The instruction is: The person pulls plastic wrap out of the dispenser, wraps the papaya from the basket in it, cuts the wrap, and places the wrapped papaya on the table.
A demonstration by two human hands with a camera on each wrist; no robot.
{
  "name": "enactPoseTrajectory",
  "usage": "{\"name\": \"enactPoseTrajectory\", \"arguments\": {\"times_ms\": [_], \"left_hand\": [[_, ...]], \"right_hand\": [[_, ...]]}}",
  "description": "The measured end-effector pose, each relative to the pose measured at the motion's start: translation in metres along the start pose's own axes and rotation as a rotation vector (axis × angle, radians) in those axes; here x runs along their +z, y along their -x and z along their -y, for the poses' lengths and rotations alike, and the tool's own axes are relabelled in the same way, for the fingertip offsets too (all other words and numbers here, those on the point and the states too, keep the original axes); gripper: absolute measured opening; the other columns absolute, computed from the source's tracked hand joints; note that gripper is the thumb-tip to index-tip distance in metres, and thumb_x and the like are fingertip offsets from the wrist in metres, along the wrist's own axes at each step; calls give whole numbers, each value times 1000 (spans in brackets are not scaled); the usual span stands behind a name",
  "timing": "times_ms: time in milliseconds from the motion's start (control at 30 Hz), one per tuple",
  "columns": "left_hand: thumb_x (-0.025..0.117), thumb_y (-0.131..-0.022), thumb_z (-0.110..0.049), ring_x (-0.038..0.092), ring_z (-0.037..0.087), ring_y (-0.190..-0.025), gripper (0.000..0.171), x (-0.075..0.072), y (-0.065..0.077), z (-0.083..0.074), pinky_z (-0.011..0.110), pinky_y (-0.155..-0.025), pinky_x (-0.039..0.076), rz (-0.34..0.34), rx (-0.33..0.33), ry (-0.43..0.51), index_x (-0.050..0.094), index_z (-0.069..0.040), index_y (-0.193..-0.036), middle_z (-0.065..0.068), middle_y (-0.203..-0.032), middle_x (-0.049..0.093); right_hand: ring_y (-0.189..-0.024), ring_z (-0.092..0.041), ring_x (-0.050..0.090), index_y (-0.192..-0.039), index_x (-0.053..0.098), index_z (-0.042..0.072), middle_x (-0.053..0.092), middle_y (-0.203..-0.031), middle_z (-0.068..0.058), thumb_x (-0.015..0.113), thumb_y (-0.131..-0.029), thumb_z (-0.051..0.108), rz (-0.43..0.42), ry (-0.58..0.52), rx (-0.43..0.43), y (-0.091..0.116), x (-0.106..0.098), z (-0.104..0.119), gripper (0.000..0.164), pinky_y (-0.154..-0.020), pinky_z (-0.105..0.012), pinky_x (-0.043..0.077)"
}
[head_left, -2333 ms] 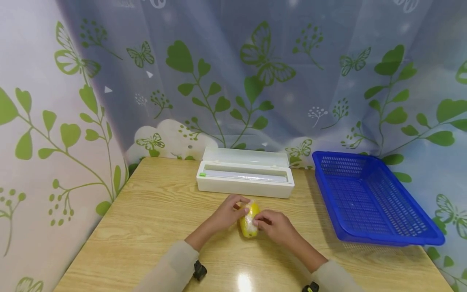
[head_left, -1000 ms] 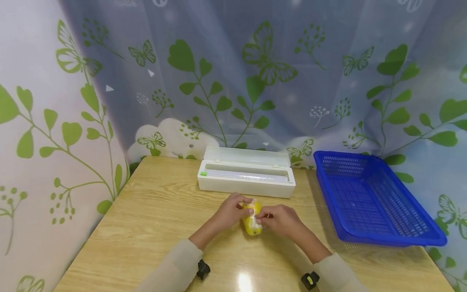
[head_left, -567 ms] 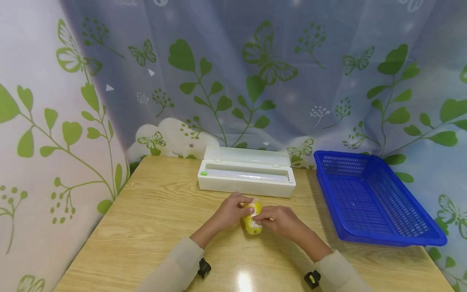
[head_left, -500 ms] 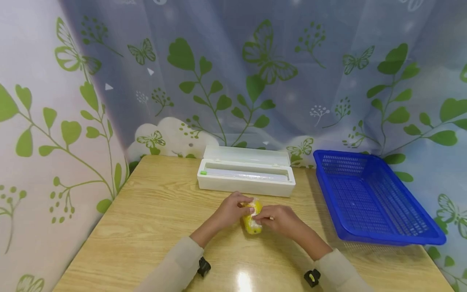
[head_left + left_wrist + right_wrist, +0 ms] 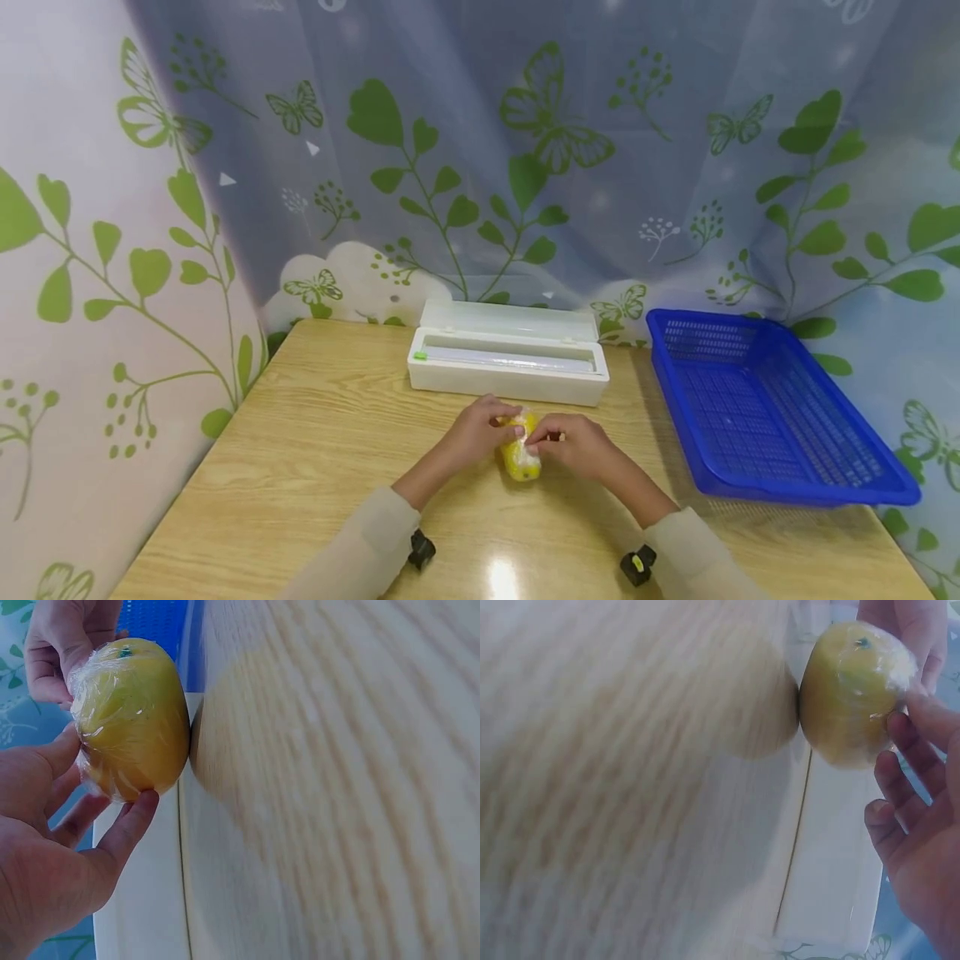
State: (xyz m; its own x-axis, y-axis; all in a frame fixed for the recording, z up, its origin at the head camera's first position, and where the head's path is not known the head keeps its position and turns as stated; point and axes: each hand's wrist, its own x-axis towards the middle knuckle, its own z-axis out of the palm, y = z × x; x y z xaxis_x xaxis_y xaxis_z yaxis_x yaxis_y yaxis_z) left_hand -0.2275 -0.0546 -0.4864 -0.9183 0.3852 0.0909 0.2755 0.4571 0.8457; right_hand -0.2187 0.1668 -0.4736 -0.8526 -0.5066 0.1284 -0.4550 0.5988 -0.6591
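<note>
A yellow oval fruit [image 5: 522, 467] with a small dark stem scar lies on the wooden table, wrapped in clear cling film [image 5: 96, 682]. My left hand [image 5: 474, 432] holds it from the left, fingertips and thumb on its far end and upper side. From the right, my right hand [image 5: 577, 447] pinches at the cling film on top of the fruit with thumb and index finger. In the right wrist view the other fingers of the right hand [image 5: 922, 832] hang loosely curled beside the fruit. The film's gathered part is partly hidden by the fingers.
Behind the hands stands a white cling film dispenser box [image 5: 510, 386], its lid raised, with a film roll [image 5: 510, 360] inside and a green tab at its left. A blue plastic basket [image 5: 675, 417] stands at the right edge of the wooden table [image 5: 322, 433].
Over the last half second, my right hand's fingertips have drawn slightly up and right on the film. The left hand keeps its hold. The fruit sits slightly further right than two seconds ago.
</note>
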Motion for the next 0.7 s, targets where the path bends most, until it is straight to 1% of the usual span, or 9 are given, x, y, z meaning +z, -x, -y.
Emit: {"name": "enactPoseTrajectory", "arguments": {"times_ms": [67,167,233,300,367,467,567,633,700], "left_hand": [[69,-97,-30,51,15,-91,42,0,0,0,26,-76,48,5,-7,6,65,-13,-135,0,-99,56],[67,-98,-31,50,14,-92,41,1,0,1,26,-76,47,9,-11,12,65,-14,-136,-1,-102,56],[67,-98,-30,50,15,-91,41,2,-1,1,26,-76,46,6,-3,16,65,-13,-135,-1,-102,57],[68,-98,-29,50,14,-90,40,3,-2,1,26,-76,46,-3,6,17,66,-12,-134,1,-102,58],[69,-97,-27,50,14,-90,38,4,-2,0,26,-76,47,-10,10,17,67,-11,-132,2,-102,59],[69,-97,-28,52,14,-92,37,5,-3,-1,25,-78,48,-8,-3,13,69,-13,-131,2,-104,61],[69,-97,-29,51,14,-90,38,5,-3,-2,25,-75,47,3,-13,11,68,-14,-132,3,-103,60],[69,-97,-30,50,15,-89,38,4,-3,-4,25,-73,47,4,-16,6,68,-14,-132,2,-100,58],[69,-97,-29,50,15,-87,38,4,-4,-5,26,-72,46,3,-9,-1,68,-13,-131,3,-99,57]], "right_hand": [[-78,-8,58,-90,75,28,67,-84,14,72,-93,27,22,-28,3,-2,-2,-2,4,-66,-24,49],[-82,-8,59,-95,75,24,69,-87,10,70,-95,26,48,-75,-10,-2,-3,-5,5,-70,-25,50],[-82,-7,58,-97,75,21,70,-89,8,69,-97,27,45,-101,-16,-2,-3,-8,8,-72,-25,50],[-82,-7,58,-99,75,16,71,-91,4,68,-97,25,35,-138,-14,-2,-1,-11,11,-72,-25,50],[-79,-8,58,-105,71,9,69,-90,0,68,-98,22,38,-198,-1,-3,1,-13,14,-69,-24,50],[-71,-14,58,-114,60,-1,63,-84,-6,68,-97,15,58,-298,14,-4,4,-15,25,-64,-24,51],[-63,-17,54,-117,51,-3,56,-79,-6,67,-97,11,69,-356,9,-5,3,-16,29,-58,-25,50],[-63,-17,54,-116,51,-4,56,-78,-6,66,-98,10,71,-369,-3,-6,3,-18,28,-58,-26,50],[-62,-19,56,-116,51,-5,56,-78,-6,66,-98,10,83,-384,-15,-5,3,-19,28,-58,-29,52]]}}
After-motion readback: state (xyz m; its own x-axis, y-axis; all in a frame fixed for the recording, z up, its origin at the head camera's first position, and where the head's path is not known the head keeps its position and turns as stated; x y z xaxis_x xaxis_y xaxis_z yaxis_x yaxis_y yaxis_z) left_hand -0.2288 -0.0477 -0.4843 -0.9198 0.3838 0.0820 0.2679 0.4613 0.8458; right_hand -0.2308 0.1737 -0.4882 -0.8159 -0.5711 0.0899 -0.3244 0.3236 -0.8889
